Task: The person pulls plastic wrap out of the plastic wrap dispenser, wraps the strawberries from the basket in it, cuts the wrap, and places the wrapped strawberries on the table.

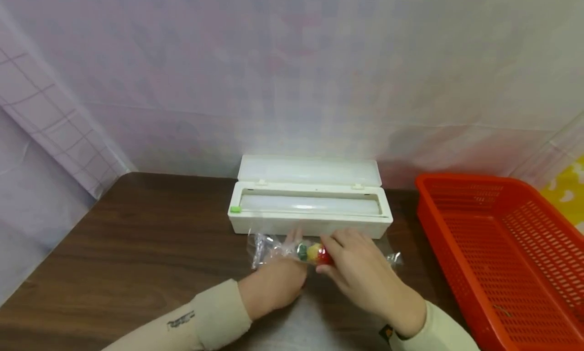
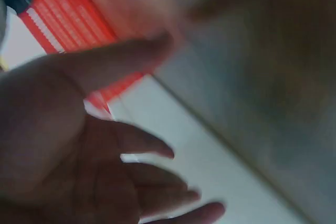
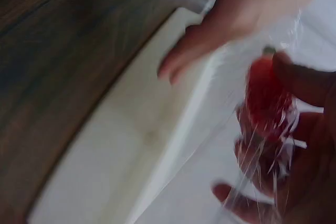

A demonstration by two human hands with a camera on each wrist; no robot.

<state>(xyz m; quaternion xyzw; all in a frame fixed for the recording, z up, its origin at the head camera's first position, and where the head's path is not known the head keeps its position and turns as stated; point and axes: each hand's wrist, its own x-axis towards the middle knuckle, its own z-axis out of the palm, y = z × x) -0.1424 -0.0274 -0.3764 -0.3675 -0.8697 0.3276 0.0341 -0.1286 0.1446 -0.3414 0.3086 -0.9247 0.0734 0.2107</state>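
Note:
My right hand holds a red-and-yellow fruit with a green top, wrapped in clear plastic film. In the right wrist view, thumb and fingers close round the red side of the fruit, with creased film about them. Close beside it is my left hand; the left wrist view shows its fingers spread and nothing in its grasp. Loose film sticks out past the left hand. Just behind both hands stands a white cling film dispenser, lid raised, a roll inside.
A red plastic basket with slotted sides stands at the right, a small thin scrap on its bottom. The dark wooden table extends left. A pale cloth wall rises behind the dispenser.

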